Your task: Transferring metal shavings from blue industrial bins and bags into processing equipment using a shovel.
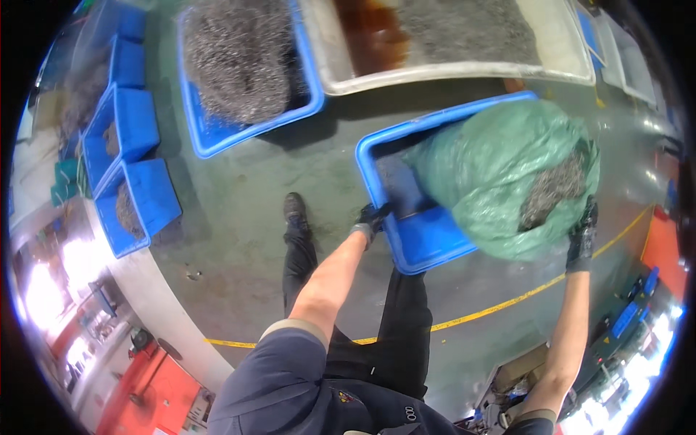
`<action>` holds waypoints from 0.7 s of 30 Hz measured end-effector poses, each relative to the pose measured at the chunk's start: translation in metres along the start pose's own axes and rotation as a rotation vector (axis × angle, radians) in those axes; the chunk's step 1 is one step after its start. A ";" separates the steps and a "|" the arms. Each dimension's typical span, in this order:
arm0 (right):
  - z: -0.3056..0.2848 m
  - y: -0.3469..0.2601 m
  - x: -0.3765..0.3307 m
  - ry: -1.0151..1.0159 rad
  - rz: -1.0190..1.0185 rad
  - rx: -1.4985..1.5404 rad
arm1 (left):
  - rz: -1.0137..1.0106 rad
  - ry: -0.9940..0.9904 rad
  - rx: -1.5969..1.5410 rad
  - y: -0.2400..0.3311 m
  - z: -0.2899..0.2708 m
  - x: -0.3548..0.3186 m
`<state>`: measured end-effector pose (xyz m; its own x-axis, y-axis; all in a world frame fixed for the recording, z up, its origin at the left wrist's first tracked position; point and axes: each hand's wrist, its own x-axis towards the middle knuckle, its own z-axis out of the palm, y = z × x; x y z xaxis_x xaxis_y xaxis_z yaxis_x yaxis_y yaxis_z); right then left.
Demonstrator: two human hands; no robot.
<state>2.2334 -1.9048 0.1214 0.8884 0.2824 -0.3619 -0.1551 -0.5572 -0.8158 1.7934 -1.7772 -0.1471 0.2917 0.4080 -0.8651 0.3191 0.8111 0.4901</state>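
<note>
one green bag (478, 174), resting in blue tub (435, 243), one o'clock: likely weighing heavy, feeling soft, slick; your left hand (372, 220) is gripping tub rim, right hand (582, 238) holding bag mouth, probably the surest grip.

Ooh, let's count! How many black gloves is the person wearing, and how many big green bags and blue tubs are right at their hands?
Black gloves: 2, on the left hand and right hand
Green bag: 1, with the right hand at its edge
Blue tub: 1, with the left hand at its rim
Total: 4
</note>
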 end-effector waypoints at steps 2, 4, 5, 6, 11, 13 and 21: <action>0.028 0.001 -0.034 -0.098 -0.010 -0.023 | -0.039 0.023 -0.034 -0.018 -0.058 -0.006; 0.047 0.001 -0.075 -0.197 0.071 0.041 | -0.074 0.086 0.189 -0.024 -0.100 -0.015; 0.062 0.003 -0.096 -0.223 0.073 -0.014 | -0.047 0.112 0.273 -0.030 -0.131 -0.016; 0.081 0.004 -0.116 -0.253 0.077 -0.066 | -0.021 0.145 0.360 -0.036 -0.161 -0.016; 0.160 0.029 -0.208 -0.384 0.041 -0.284 | 0.310 0.530 0.493 -0.074 -0.304 -0.027; 0.163 0.032 -0.233 -0.360 0.042 -0.459 | 0.011 0.236 0.536 -0.041 -0.318 -0.035; 0.277 0.038 -0.349 -0.502 -0.121 -0.450 | 0.362 0.039 0.522 0.041 -0.357 -0.076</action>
<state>1.7979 -1.8080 0.0914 0.5631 0.6308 -0.5339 0.2244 -0.7385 -0.6358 1.4619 -1.6256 -0.0990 0.4338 0.6412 -0.6330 0.6064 0.3119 0.7314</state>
